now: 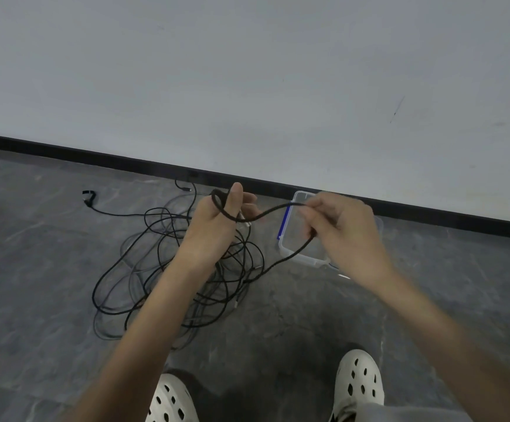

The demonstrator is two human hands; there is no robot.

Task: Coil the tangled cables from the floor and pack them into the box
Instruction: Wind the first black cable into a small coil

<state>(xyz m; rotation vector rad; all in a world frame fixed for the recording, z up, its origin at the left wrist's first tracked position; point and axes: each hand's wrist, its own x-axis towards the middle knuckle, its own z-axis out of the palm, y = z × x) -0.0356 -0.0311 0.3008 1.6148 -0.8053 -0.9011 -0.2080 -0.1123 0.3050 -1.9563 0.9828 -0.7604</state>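
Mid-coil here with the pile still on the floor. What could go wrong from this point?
1. The black cable wound around the left hand runs through the right hand down into the tangled pile; pulling may tighten knots.
2. Only a turn or so sits on the left hand, so the loop could slip off.
3. The clear plastic box looks small, and the trailing cable crosses its near edge, so a tug might shift it.

A bare indoor room is shown, though its kind cannot be told. A plain pale wall (247, 71) is met by a black skirting board (430, 213) beyond the hands, and a grey, stone-patterned floor (34, 269) is spread beneath them. No furniture is shown; perforated white clogs (358, 382) are worn.
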